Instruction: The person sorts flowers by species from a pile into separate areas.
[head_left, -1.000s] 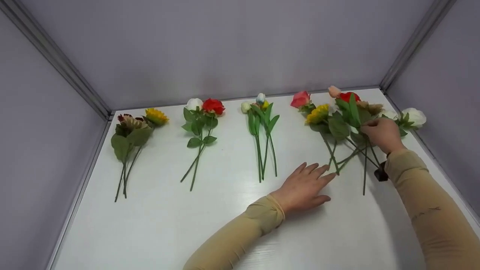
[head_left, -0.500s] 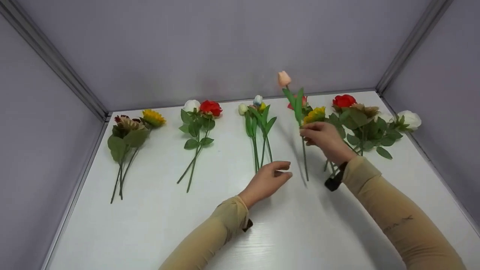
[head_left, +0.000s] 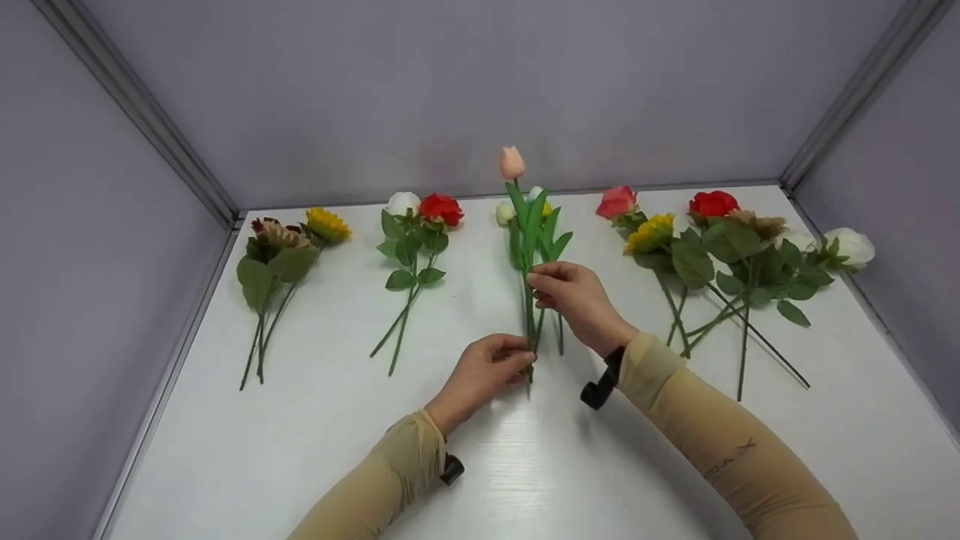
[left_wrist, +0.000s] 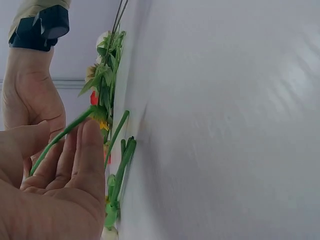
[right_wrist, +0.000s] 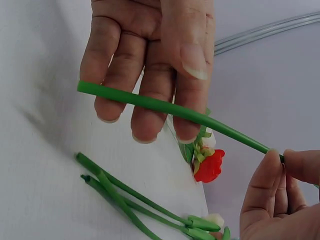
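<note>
A peach tulip (head_left: 512, 162) stands upright above the white table (head_left: 525, 472), held by its green stem (right_wrist: 150, 103). My right hand (head_left: 537, 289) pinches the stem between thumb and fingers just under the leaves, as the right wrist view (right_wrist: 170, 100) shows close up. My left hand (head_left: 519, 360) pinches the same stem lower down, nearer to me; in the left wrist view (left_wrist: 65, 135) the stem runs between its thumb and fingers. Directly behind and below lies a small group of tulips (head_left: 551, 232), partly hidden by the held flower.
Two other bunches lie in a row at the back: a sunflower with brown blooms (head_left: 281, 244) at left and a white and red rose pair (head_left: 420, 221). A loose pile of mixed flowers (head_left: 712, 240) spreads at right. Grey walls enclose the table on three sides.
My right hand lifted the peach tulip out of the right-hand pile and carried it left, over the tulip group. My left hand slid left off the table and took hold of the stem.
</note>
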